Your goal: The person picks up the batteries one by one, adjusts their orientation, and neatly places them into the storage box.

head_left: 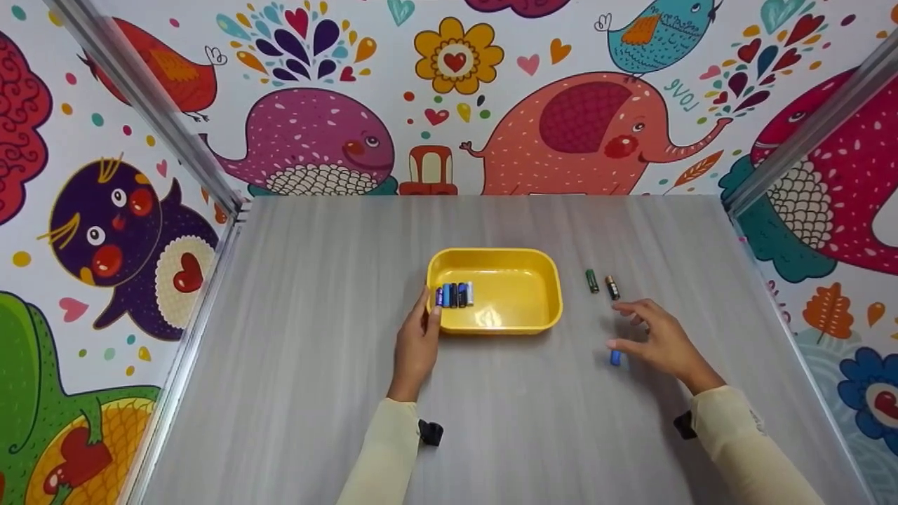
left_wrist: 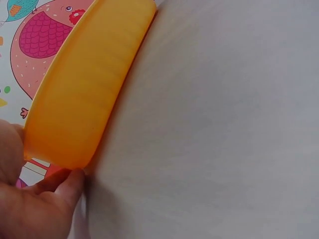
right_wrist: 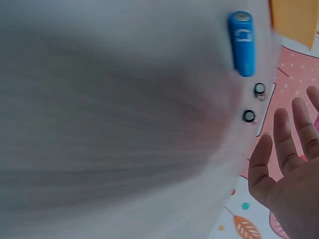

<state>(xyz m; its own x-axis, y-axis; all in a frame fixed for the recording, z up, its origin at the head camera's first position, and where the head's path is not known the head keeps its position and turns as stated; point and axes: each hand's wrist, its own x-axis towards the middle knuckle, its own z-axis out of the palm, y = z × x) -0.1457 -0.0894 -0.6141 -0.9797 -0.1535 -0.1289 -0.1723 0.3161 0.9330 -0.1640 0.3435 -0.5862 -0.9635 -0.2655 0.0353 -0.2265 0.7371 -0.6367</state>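
A yellow plastic tray (head_left: 515,298) stands on the table, with a row of several batteries (head_left: 454,295) at its left end. My left hand (head_left: 415,351) grips the tray's left side, thumb over the rim; the left wrist view has this hand (left_wrist: 40,209) at the tray's end wall (left_wrist: 75,94). Right of the tray, my right hand (head_left: 663,342) hovers with fingers spread and holds nothing. Close by its thumb lies a blue battery (head_left: 615,358), larger in the right wrist view (right_wrist: 243,45). Beyond the fingertips are a green battery (head_left: 592,281) and a black-and-gold battery (head_left: 612,288).
The grey wood-grain table (head_left: 316,294) meets cartoon-printed panels (head_left: 449,161) at the back and sides. Metal posts (head_left: 182,140) rise at the back corners. A black strap piece (head_left: 431,433) sits at the left wrist, another (head_left: 685,425) at the right.
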